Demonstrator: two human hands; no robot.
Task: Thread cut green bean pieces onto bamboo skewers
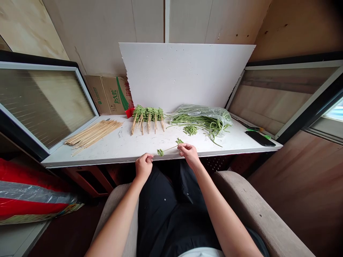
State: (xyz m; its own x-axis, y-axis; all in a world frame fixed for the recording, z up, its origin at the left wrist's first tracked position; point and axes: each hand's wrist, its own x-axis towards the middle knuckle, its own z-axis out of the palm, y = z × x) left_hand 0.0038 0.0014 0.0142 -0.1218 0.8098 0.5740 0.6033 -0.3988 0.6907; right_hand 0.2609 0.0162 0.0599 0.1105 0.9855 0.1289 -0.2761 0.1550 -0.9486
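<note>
My left hand (pixel 144 166) is closed around one end of a thin bamboo skewer (pixel 170 148). A folded long green bean (pixel 160 152) is threaded on it, close to the left fist. At the skewer's other end my right hand (pixel 188 152) pinches another long green bean (pixel 179 141), which shows just beyond the fingertips. Both hands are at the table's front edge. Behind them lie a small heap of folded beans (pixel 190 130) and a row of finished bean skewers (pixel 148 115), their bare sticks pointing towards me.
Loose bamboo skewers (pixel 93 134) lie fanned on the white table (pixel 128 150) at left. A clear plastic bag (pixel 206 111) of long beans and a black phone (pixel 259 138) are at right. A cardboard box (pixel 107 93) and white board (pixel 184 75) stand behind; glazed panels flank both sides.
</note>
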